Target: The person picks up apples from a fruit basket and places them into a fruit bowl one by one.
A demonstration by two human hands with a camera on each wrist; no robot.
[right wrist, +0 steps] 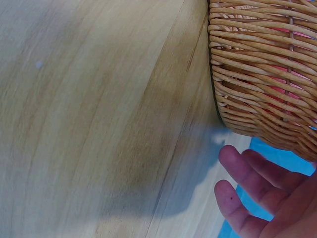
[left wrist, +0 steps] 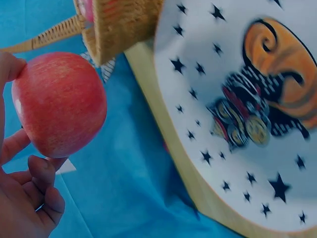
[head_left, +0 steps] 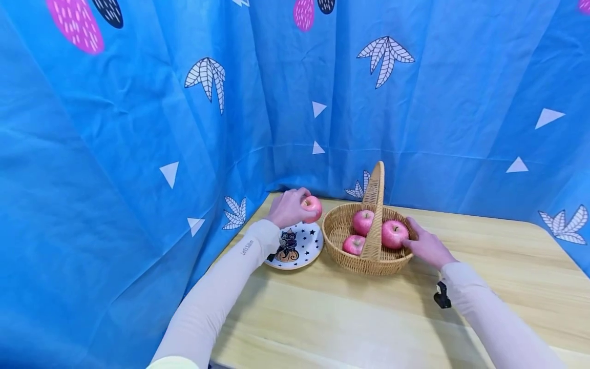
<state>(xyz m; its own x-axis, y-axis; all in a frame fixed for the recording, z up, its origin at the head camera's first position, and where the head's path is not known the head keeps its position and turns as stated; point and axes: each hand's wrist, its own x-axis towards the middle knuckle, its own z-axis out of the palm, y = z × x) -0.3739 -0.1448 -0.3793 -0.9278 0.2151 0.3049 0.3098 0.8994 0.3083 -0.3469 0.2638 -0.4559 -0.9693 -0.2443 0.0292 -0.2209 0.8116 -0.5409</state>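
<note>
Apple (head_left: pixel 313 207) sits gripped between the thumb and fingers of the left hand (head_left: pixel 289 206), raised beside the far right rim of the star-patterned plate (head_left: pixel 310 254). That cat-and-pumpkin plate lies near the table's left edge, only a narrow strip of wood beyond it. Just to its right stands the wicker basket (head_left: pixel 355 264), 3 more apples (head_left: pixel 394 234) inside and its arched handle (head_left: pixel 377 205) upright. The right hand (head_left: pixel 428 247) holds the basket's right rim by thumb and forefinger; 3 other fingers extend loosely outside the wall.

Along the far side, the wooden table (head_left: pixel 322 318) ends close behind the basket, against the blue curtain (head_left: pixel 461 102). Room for moving lies mostly on the near side and to the right; between plate and basket it is tight, and whether their rims touch I cannot tell.

The left sleeve (head_left: pixel 230 277) covers part of the plate's left side, and its small print is hard to read. The handle hides part of the near left apple. In the right wrist view the thumb is cut off, and the basket's apples show only as red through the weave.
</note>
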